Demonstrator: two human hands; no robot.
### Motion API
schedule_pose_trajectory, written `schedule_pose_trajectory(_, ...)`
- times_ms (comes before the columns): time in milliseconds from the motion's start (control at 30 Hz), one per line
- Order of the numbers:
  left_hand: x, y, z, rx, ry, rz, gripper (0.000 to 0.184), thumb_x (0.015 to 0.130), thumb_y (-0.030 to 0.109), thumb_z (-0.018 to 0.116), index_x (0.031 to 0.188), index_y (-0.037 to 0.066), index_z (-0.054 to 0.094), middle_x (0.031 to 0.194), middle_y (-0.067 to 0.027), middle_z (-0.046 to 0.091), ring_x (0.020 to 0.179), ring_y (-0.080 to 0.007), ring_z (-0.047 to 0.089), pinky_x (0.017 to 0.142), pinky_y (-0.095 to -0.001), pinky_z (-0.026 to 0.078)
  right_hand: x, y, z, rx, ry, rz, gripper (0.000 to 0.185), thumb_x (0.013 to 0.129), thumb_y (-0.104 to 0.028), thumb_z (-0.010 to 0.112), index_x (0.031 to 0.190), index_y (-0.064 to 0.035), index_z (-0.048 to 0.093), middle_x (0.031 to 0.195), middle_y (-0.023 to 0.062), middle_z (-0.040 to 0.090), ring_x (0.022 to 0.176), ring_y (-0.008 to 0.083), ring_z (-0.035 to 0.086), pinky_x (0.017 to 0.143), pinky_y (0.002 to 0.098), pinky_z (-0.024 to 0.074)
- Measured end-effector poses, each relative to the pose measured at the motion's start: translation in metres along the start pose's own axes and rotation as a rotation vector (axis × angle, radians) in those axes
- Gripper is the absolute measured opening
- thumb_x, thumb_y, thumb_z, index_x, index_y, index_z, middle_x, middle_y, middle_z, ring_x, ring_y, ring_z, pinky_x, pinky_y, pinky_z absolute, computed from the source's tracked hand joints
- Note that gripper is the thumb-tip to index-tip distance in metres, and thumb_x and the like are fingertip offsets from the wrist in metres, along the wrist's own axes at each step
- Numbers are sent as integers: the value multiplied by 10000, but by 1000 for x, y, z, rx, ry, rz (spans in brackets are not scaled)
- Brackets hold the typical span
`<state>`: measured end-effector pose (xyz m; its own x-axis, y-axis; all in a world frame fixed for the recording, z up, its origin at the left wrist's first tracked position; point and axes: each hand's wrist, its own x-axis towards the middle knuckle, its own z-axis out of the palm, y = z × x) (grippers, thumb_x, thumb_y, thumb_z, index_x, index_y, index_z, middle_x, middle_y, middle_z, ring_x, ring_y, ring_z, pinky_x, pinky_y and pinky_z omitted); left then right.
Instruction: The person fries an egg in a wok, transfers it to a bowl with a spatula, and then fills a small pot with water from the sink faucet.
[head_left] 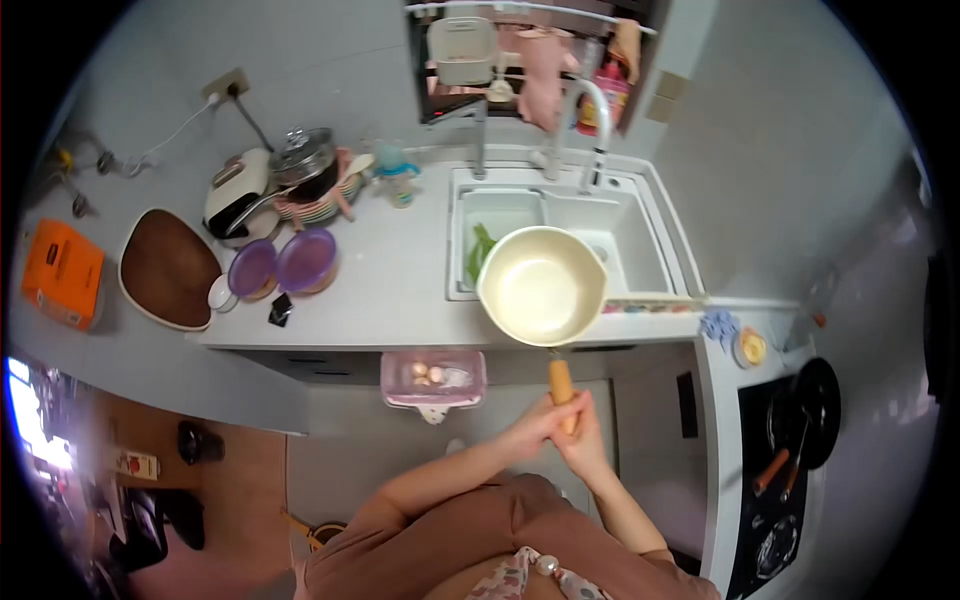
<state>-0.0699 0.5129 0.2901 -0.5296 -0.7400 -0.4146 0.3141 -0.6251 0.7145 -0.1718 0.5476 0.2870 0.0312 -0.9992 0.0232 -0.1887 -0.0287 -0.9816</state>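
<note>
A cream-coloured saucepan (538, 290) is held out in front of me, its open top facing up and nothing visible inside. Its wooden handle (561, 378) points back towards my body. My left hand (537, 425) and my right hand (579, 433) are both closed around the end of that handle, pressed against each other. The pan covers the front edge of the white double sink (640, 240). Green leaves (481, 250) lie in the sink's left basin, partly behind the pan. A white tap (600, 130) rises behind the sink.
Left on the counter stand two purple-lidded containers (307, 260), a glass-lidded pot (303, 155) and a brown-bottomed tray (168, 268). Below the counter edge is a pink bin (433, 385) with eggshells. A black wok (818, 410) sits on the stove at right, near a small bowl (749, 348).
</note>
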Motion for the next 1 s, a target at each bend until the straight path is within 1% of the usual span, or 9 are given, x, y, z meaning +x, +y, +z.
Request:
schedule_pose_trajectory(133,-32,61,-82,-86,91,136,298,838,269,579,982,11,533,881,-57,567,824,-130,561,706,-256,462,51,-27,71,-13,-343,-159,456,752,-188,625,1104,14,417,932,175,546,821,255,563,688,343,461)
schedule_pose_trajectory(267,-46,77,-129,-279,173,179,228,815,225,601,915,27,547,801,-41,563,685,-128,563,589,-259,462,119,-86,84,-675,-768,-44,526,772,-487,579,1008,-18,566,665,109,599,586,244,581,559,341,456)
schedule_pose_trajectory(300,-48,82,-136,-313,230,191,205,807,201,602,903,31,539,778,-41,556,655,-134,557,567,-260,456,134,-91,86,-580,-748,-162,450,801,-485,541,933,-62,622,590,58,595,520,188,572,522,324,447)
schedule_pose_trajectory(367,-51,82,-150,-392,341,208,163,793,153,604,877,37,525,733,-42,542,595,-147,546,523,-264,443,181,-104,75,-547,-810,-3,378,829,-425,536,926,-73,631,610,58,611,540,143,582,520,307,448)
schedule_pose_trajectory(500,-55,91,-181,-366,407,264,133,759,77,590,835,46,485,632,-37,483,488,-142,476,448,-261,384,332,-77,39,-367,-258,-86,320,839,-256,553,1030,0,576,656,65,619,585,126,583,528,260,458)
schedule_pose_trajectory(700,-37,103,-186,-361,433,270,185,697,31,595,821,43,459,582,-41,442,405,-133,403,385,-283,330,569,35,42,-217,-130,479,388,751,-123,607,1067,62,482,959,164,559,900,245,559,747,366,479)
schedule_pose_trajectory(800,-21,113,-156,-396,573,294,225,667,19,604,835,33,454,592,-58,460,388,-134,397,370,-277,322,631,77,53,-1440,33,-307,247,821,-163,469,926,1,621,965,94,570,1034,244,460,879,396,359)
schedule_pose_trajectory(900,-2,96,-146,-398,613,319,278,653,13,592,882,14,433,595,-81,471,391,-157,414,364,-278,331,689,86,55,-1770,-271,-449,278,832,-143,396,961,-60,628,979,87,571,1089,261,379,925,396,257)
schedule_pose_trajectory(1000,14,95,-127,-473,669,425,238,674,-3,550,864,25,410,548,-58,413,344,-145,372,326,-274,302,728,113,44,-2055,-177,-405,295,824,-215,427,998,-106,639,1007,29,581,1045,216,412,899,420,237)
